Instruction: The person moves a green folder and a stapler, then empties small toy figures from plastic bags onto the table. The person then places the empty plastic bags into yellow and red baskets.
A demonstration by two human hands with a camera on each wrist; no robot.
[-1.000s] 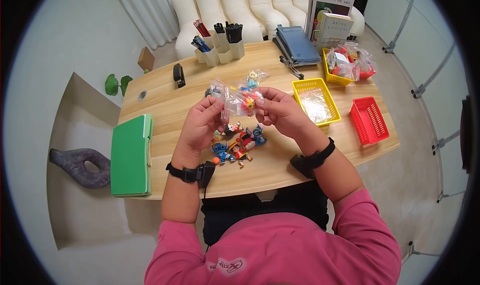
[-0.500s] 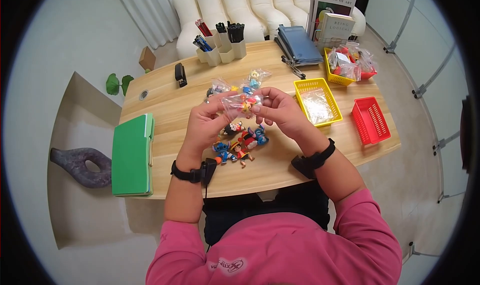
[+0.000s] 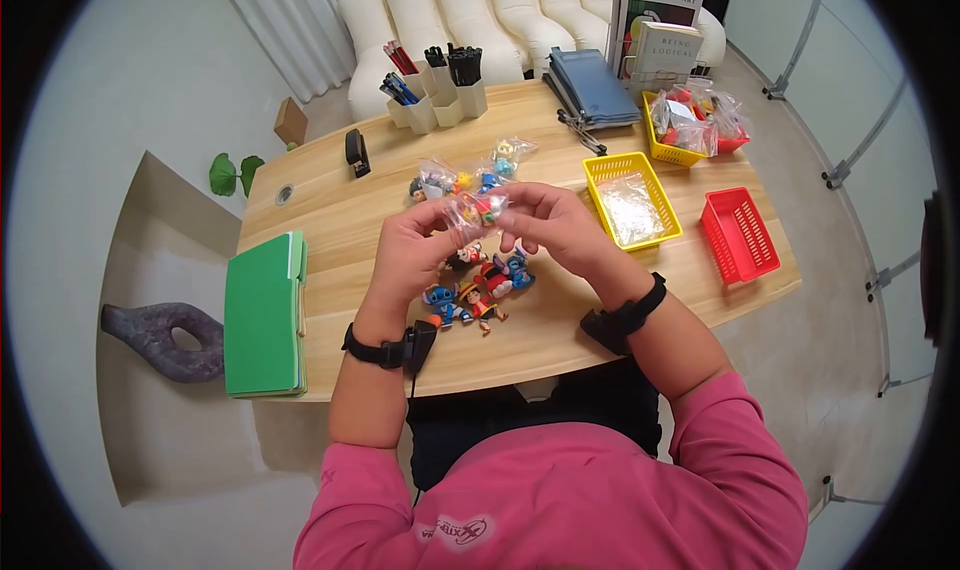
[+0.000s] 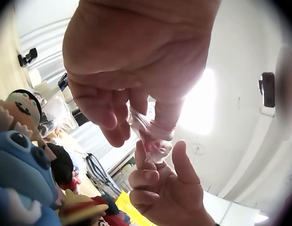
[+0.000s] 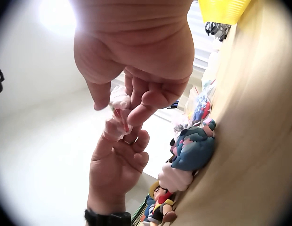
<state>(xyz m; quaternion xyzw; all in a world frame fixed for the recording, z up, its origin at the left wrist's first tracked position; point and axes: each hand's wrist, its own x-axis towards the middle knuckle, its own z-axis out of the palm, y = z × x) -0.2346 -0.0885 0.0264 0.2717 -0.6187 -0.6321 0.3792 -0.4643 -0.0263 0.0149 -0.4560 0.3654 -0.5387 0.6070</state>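
Observation:
Between both hands, above the table, is a small clear plastic bag (image 3: pixel 474 213) with a colourful toy figure inside. My left hand (image 3: pixel 408 250) pinches its left side between thumb and fingers, as the left wrist view also shows the bag (image 4: pixel 158 148) there. The thumb and fingers of my right hand (image 3: pixel 560 225) grip its right end. Below the hands lie several unbagged figures: a blue one (image 3: pixel 440 298), a straw-hat one (image 3: pixel 480 308) and another blue one (image 3: pixel 518 268). Just beyond the hands are more bagged figures (image 3: pixel 506 156), partly hidden.
To the right stand a yellow basket (image 3: pixel 668 232) holding clear plastic bags, and a red basket (image 3: pixel 741 235). Farther back, another yellow basket (image 3: pixel 672 153) is heaped with bagged items. Blue folders (image 3: pixel 595 90), pen holders (image 3: pixel 422 120), a stapler (image 3: pixel 357 154) and green folders (image 3: pixel 262 315) edge the table.
The bag was held up flatter and wider a second ago; now it is bunched smaller and a little lower left. Both hands have drawn closer together around it.

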